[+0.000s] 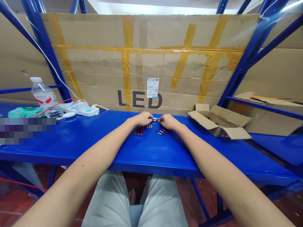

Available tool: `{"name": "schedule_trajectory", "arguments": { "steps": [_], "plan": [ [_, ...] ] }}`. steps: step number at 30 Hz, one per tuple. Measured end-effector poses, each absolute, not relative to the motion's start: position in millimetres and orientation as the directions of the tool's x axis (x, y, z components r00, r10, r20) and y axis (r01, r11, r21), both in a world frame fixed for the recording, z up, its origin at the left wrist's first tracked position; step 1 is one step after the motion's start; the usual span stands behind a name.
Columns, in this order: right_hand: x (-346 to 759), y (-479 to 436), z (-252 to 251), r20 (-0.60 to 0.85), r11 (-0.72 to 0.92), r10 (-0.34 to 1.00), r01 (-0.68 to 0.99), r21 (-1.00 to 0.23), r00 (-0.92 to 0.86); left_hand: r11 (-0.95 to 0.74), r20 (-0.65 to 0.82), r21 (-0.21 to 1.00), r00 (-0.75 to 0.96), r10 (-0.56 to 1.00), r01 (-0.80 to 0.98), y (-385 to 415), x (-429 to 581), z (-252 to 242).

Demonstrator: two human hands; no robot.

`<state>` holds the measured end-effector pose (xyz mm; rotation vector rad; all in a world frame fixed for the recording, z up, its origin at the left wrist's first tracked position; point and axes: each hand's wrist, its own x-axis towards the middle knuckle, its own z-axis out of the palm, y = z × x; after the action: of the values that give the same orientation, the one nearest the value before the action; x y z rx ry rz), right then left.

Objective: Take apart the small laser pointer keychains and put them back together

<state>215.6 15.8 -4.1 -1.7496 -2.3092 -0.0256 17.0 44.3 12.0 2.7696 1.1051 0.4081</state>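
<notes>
My left hand (143, 119) and my right hand (168, 121) meet near the back of the blue table, fingers bent and closed. Between their fingertips lie small shiny metallic pieces (156, 119); what each hand pinches is too small to make out. Just below my left hand, several slim dark-red tubes with silver ends (139, 131) lie side by side. Small silver button cells (149, 126) form rows beside them. Red and purple carabiners (161, 131) rest in front of my right hand.
An open cardboard box (220, 121) stands at the right. On the left are a plastic bottle (46, 97), a green packet (25, 112) and a white power strip (85, 109) with cables. A large taped carton (99, 69) walls off the back, between blue rack posts (252, 56).
</notes>
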Motion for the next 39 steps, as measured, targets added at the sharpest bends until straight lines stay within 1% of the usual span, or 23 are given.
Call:
{"name": "schedule_trajectory", "arguments": {
  "steps": [3,7,12,16,21,24,26,29,31,33,35,39],
  "plan": [
    [212.8,13.9,-3.4,0.215,0.261,0.949,0.957,-0.128,-0.23,-0.719,0.205,0.214,0.689,0.695,0.661,44.8,14.7,10.0],
    [212.1,13.8,-3.9,0.235,0.279,0.942,0.946,-0.163,-0.238,-0.717,0.248,0.204,0.673,0.696,0.667,46.8,14.4,8.1],
    [211.4,15.6,-5.7,0.238,0.331,0.93,0.921,-0.205,-0.281,-0.685,0.297,0.246,0.62,0.726,0.685,54.6,14.3,6.6],
    [207.4,15.3,-5.9,0.23,0.358,0.921,0.916,-0.181,-0.314,-0.645,0.271,0.28,0.586,0.764,0.711,58.8,12.2,5.1],
    [203.6,14.9,-7.1,0.225,0.39,0.907,0.912,-0.125,-0.356,-0.659,0.234,0.254,0.617,0.752,0.708,57.1,11.4,5.1],
    [203.6,12.7,-5.6,0.305,0.403,0.883,0.909,-0.105,-0.356,-0.68,0.277,0.232,0.623,0.732,0.695,51.3,13.0,9.0],
    [203.9,10.1,-3.1,0.388,0.431,0.851,0.892,-0.133,-0.354,-0.693,0.36,0.212,0.604,0.711,0.689,45.3,14.5,12.4],
    [203.8,5.4,0.6,0.456,0.467,0.832,0.843,-0.266,-0.316,-0.718,0.461,0.219,0.579,0.673,0.66,35.0,16.2,16.2],
    [203.2,3.2,1.4,0.481,0.479,0.832,0.797,-0.369,-0.277,-0.755,0.483,0.235,0.601,0.637,0.612,29.3,17.0,17.3],
    [202.1,2.4,0.7,0.51,0.499,0.822,0.753,-0.429,-0.254,-0.784,0.486,0.239,0.628,0.607,0.573,25.7,17.2,17.7],
    [200.4,3.1,-0.6,0.535,0.523,0.806,0.726,-0.445,-0.253,-0.791,0.479,0.228,0.642,0.599,0.568,24.6,16.9,17.6],
    [195.4,5.9,-1.4,0.548,0.54,0.791,0.729,-0.42,-0.27,-0.764,0.45,0.188,0.637,0.626,0.617,26.4,15.0,16.6]
  ]
}}
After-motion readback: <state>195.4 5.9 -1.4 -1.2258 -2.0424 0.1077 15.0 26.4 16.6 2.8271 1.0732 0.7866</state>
